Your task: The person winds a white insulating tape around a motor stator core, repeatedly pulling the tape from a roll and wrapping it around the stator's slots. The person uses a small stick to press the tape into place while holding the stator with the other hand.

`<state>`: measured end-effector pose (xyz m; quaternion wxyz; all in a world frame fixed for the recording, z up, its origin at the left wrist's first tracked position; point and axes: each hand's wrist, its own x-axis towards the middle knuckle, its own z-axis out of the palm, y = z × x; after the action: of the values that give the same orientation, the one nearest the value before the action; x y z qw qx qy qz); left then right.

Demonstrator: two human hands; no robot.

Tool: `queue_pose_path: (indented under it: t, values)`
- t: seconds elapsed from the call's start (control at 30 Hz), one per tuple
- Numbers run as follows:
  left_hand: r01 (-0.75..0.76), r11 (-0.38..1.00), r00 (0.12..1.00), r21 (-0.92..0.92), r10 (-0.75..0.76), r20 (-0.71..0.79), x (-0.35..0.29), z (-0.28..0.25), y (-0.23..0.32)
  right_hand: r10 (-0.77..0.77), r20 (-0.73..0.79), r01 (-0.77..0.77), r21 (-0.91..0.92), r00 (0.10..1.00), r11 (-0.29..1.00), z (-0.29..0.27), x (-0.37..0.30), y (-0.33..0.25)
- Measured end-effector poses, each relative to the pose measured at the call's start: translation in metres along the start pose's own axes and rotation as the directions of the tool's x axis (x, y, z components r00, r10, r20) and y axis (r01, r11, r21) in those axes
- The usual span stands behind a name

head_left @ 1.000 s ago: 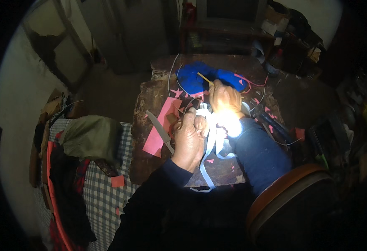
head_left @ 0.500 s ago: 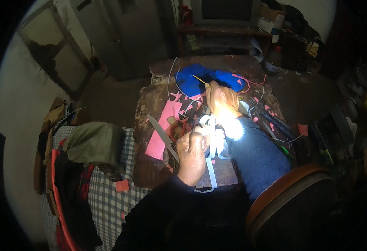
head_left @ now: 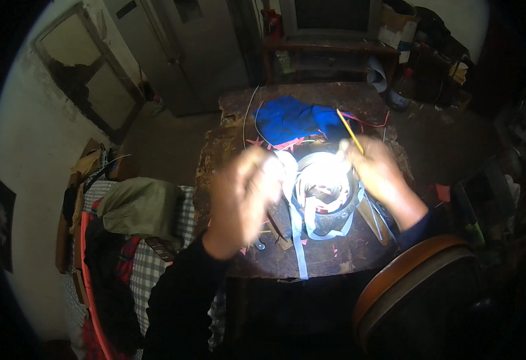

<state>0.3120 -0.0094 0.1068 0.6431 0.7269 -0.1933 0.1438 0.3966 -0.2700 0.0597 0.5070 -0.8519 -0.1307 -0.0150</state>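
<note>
Held in my right hand (head_left: 375,168), a thin yellow pencil-like stick (head_left: 350,131) points up and to the left. Between my hands stands a round dark container (head_left: 329,223), its upper part glaring white under a bright light. A pale flat strip (head_left: 300,255) runs down from beside it to the table's near edge, and more pale strip loops about its rim. My left hand (head_left: 245,195) is raised to the left of the container, its fingers smeared by motion near the pale strip. Whether it grips the strip does not show.
A blue cloth (head_left: 293,122) with pink scraps lies at the back of the worn wooden table (head_left: 317,264). A flat wooden piece (head_left: 373,221) is right of the container. At left, a green-grey bundle (head_left: 141,207) rests on checked fabric. A round brown rim (head_left: 407,270) juts in lower right.
My hands have moved apart: the left up and leftward, the right to the right with the yellow stick. The container between them has come into view.
</note>
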Motion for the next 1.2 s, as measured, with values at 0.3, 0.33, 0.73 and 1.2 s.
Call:
queue_pose_path:
  t: [0.3,0.33,0.73,1.2]
  values:
    - [-0.42,0.86,0.73,0.29,0.13,0.671,-0.073,0.086,0.064,0.226,0.542,-0.504,0.443,0.809,0.741,0.02,-0.086,-0.032]
    - [-0.43,0.853,0.727,0.297,0.133,0.673,-0.076,0.089,0.063,0.224,0.552,-0.512,0.447,0.803,0.733,0.018,-0.094,-0.037]
    - [-0.513,0.803,0.692,0.304,0.177,0.7,-0.118,0.118,0.057,0.212,0.416,-0.359,0.316,0.885,0.878,0.002,-0.158,-0.052]
    - [0.639,0.515,0.733,-0.57,-0.632,0.251,-0.115,0.041,-0.021,-0.117,0.52,-0.264,0.6,0.846,0.755,0.041,-0.201,-0.012]
